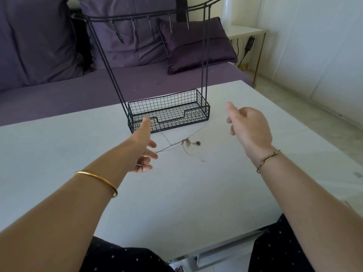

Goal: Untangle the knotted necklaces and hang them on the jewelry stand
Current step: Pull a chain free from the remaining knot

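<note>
Both hands out over the white counter (196, 193). Left hand (142, 146) has fingers curled, pinching thin chain strands of the knotted necklaces (185, 143). Right hand (248, 124) raised, fingers loosely bent; a fine strand runs up toward it, grip on it can't be confirmed. Knot with small dark pendant sits just in front of the black wire jewelry stand (167, 112), hooks bare. Gold bangle (98, 179) on left wrist, cord bracelet (268, 159) on right. Purple sofa (59, 85) behind.
</note>
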`<control>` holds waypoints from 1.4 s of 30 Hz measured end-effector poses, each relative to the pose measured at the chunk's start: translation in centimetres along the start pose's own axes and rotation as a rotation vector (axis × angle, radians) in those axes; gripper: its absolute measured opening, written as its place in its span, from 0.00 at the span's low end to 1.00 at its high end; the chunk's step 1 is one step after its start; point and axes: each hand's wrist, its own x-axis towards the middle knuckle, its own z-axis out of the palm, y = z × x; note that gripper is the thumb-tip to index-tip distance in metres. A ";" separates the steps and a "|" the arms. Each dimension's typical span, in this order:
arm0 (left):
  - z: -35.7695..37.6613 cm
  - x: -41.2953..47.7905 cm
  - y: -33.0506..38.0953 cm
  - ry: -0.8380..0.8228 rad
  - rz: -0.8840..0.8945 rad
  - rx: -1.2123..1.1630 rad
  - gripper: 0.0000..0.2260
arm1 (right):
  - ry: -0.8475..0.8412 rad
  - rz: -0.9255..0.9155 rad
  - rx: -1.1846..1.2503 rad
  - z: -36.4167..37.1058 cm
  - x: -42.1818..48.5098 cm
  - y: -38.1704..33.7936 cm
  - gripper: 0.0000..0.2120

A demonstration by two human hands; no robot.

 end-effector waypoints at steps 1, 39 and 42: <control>0.0 0.0 -0.1 0.001 0.004 0.014 0.36 | -0.005 -0.027 -0.061 -0.1 -0.2 -0.1 0.26; 6.1 0.5 0.2 -0.033 0.580 0.445 0.03 | -0.391 0.142 0.088 -2.6 -0.5 -0.7 0.13; 5.3 -0.1 0.4 -0.027 0.599 0.413 0.01 | -0.510 0.140 -0.053 -2.6 -0.7 -0.3 0.10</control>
